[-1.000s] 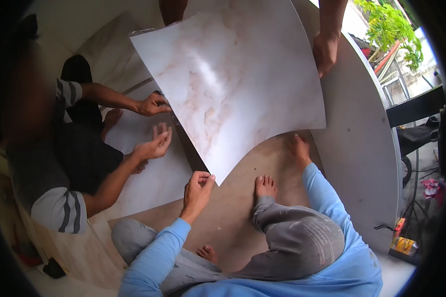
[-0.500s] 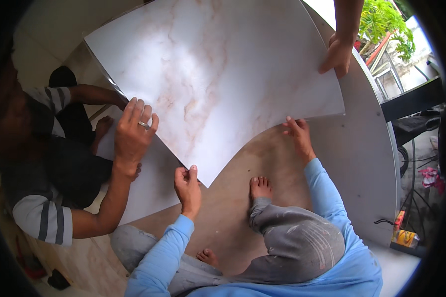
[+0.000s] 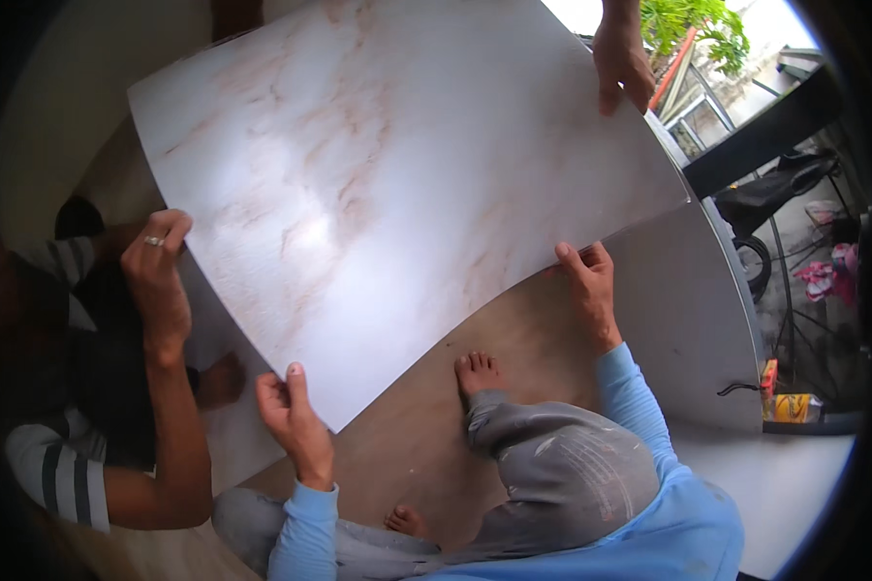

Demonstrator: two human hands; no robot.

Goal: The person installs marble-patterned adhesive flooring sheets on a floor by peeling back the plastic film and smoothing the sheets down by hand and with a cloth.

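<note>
Pinching marbled sheet (image 3: 388, 194), left fingers (image 3: 298, 385) have shifted nearer.

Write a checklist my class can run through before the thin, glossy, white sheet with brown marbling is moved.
1. Wearer's blue-sleeved left hand gripping the thin, glossy, brown-marbled white sheet near its closest corner: ok.
2. Wearer's blue-sleeved right hand on the near edge: ok.
3. Co-worker's ringed hand at the left edge: ok.
4. Sheet resting flat: not ok, held up.
5. Underside clean: cannot tell, hidden.
</note>
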